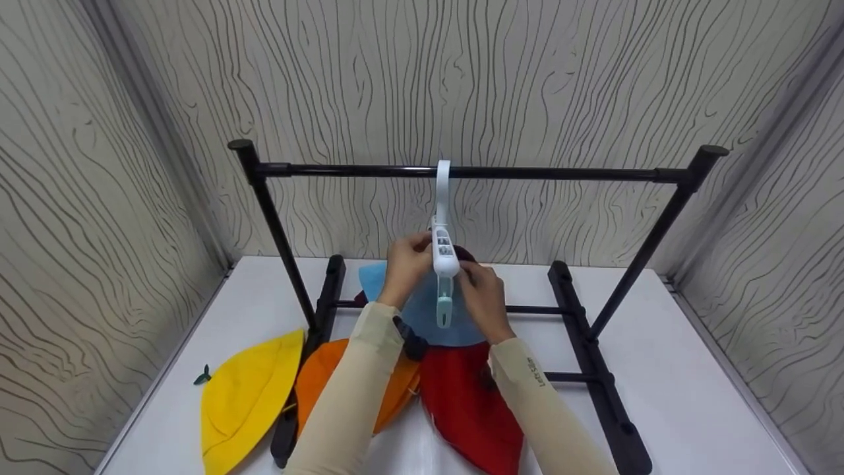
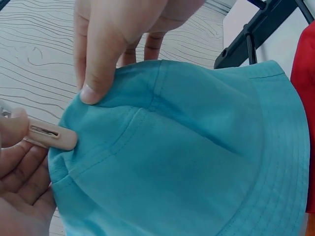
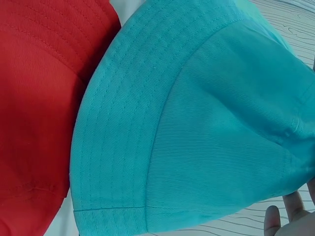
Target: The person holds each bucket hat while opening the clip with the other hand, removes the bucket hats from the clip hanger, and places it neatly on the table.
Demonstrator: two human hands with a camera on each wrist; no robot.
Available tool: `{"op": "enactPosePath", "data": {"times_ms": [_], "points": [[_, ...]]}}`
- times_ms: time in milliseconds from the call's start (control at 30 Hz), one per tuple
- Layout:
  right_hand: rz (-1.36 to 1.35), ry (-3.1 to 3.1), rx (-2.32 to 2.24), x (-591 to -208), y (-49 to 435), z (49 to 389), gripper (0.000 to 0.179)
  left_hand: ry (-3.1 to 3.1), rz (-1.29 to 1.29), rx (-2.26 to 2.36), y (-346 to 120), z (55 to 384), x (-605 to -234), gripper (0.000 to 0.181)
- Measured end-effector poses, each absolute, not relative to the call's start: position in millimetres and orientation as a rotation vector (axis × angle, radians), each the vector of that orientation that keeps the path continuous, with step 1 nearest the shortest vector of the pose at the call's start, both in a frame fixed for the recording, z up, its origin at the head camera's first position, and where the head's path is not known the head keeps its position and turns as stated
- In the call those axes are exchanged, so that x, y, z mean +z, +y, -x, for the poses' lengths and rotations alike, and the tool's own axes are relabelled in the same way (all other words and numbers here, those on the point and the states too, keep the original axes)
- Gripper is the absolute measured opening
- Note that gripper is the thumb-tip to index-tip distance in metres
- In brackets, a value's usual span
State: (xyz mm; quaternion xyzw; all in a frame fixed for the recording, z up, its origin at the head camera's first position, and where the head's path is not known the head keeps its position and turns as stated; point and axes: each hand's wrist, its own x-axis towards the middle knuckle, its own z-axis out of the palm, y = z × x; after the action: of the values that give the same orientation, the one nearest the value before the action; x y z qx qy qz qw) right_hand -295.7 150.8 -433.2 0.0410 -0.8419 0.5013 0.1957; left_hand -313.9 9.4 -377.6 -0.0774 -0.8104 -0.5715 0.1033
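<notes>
A white clip hanger (image 1: 443, 244) hooks over the black rail, seen nearly end-on, with a mint clip (image 1: 444, 311) hanging at its near end. Below it is a light blue bucket hat (image 2: 182, 152), crown up and brim down. My left hand (image 1: 405, 267) is at the hanger's left; in the left wrist view its thumb and fingers pinch a beige clip (image 2: 51, 135) that overlaps the hat's crown. Whether the clip bites the cloth, I cannot tell. On the other side my right hand (image 1: 483, 297) pinches the crown, thumb in front and other fingers behind.
The black rack (image 1: 547, 173) stands on a white table (image 1: 686, 369) between patterned walls. Nearer lie a yellow hat (image 1: 247, 396) with a green sprout, an orange hat (image 1: 323, 369) and a red hat (image 1: 471, 402). Something maroon (image 1: 465, 253) shows partly behind the hanger.
</notes>
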Motion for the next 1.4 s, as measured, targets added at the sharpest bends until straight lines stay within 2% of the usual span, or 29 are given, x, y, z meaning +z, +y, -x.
{"op": "enactPosePath", "data": {"times_ms": [1400], "points": [[-0.020,-2.408,1.431,-445.8,148.5,287.3,0.028,-2.413,0.177,-1.622,9.9,313.2,-376.8,0.029]]}}
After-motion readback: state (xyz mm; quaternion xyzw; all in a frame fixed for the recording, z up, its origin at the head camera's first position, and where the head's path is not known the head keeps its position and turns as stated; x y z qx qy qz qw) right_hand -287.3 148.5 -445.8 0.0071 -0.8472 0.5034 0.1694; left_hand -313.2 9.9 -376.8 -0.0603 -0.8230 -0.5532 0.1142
